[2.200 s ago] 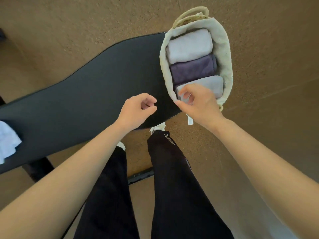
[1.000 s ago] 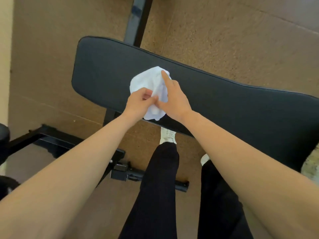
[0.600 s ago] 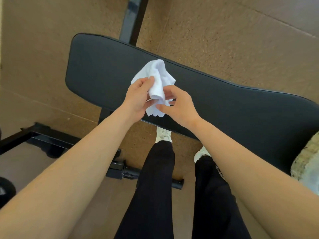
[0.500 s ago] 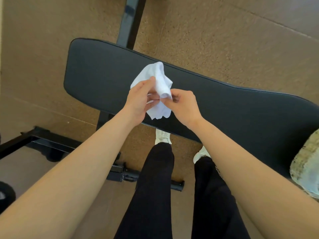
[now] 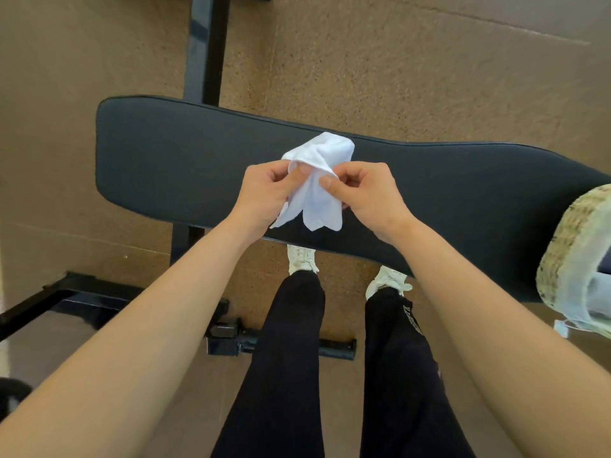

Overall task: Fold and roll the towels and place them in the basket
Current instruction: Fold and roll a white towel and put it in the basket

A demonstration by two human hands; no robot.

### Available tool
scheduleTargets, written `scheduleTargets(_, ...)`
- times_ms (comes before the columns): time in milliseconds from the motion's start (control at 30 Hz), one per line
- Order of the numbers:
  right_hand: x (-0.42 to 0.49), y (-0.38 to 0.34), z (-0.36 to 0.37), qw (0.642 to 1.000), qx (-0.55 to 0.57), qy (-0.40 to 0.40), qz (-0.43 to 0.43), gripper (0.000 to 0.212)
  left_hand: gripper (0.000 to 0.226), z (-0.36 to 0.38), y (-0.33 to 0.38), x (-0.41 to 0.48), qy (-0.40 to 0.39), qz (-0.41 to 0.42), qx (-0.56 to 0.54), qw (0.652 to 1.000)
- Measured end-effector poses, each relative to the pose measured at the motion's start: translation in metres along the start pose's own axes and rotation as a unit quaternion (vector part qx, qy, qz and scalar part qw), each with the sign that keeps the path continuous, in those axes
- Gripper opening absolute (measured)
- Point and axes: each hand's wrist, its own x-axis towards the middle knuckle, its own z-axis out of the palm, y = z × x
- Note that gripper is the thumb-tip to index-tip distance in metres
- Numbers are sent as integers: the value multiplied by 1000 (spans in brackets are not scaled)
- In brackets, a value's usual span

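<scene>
My left hand (image 5: 264,193) and right hand (image 5: 367,196) pinch the towel (image 5: 319,206) above the bench (image 5: 165,153); I'd spread it flat first.

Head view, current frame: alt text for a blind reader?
A person's left hand and right hand each pinch the upper edge of a crumpled white cloth towel over a long black padded bench. A woven straw basket with pale lining sits at the bench's right end.

Soft white cloth towel (image 5: 319,180), smooth matt black bench pad (image 5: 185,166), rough woven basket (image 5: 562,256).
</scene>
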Motion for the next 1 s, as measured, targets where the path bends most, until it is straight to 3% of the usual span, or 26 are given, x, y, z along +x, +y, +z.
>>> scheduleTargets(300, -34, 35, -59, 986, -2, 158, 45, 11, 24, 35, 23, -12, -115, 40, 207, 971)
scheduleTargets(400, -44, 39, -71, 984, 10, 171, 38, 12, 44, 52, 30, -14, -121, 48, 244, 961)
scheduleTargets(467, -50, 39, -81, 984, 3, 179, 24, 13, 51, 65, 35, -15, -102, 53, 245, 963)
scheduleTargets(633, -65, 39, -110, 978, -30, 204, -9, 15, 42, 95, 39, -19, -50, 94, 256, 961)
scheduleTargets(700, -70, 41, -123, 973, -41, 226, -18, 16, 35, 104, 41, -22, -29, 116, 317, 941)
scheduleTargets(800, -79, 45, -145, 961, -67, 268, -31, 16, 11, 107, 44, -24, 67, 128, 411, 900)
scheduleTargets(900, -85, 49, -162, 948, -85, 304, -32, 17, 6, 104, 48, -23, 129, 127, 367, 913)
scheduleTargets(1000, -87, 51, -177, 935, -109, 337, -15, 19, 14, 108, 64, -18, 115, 162, 297, 934)
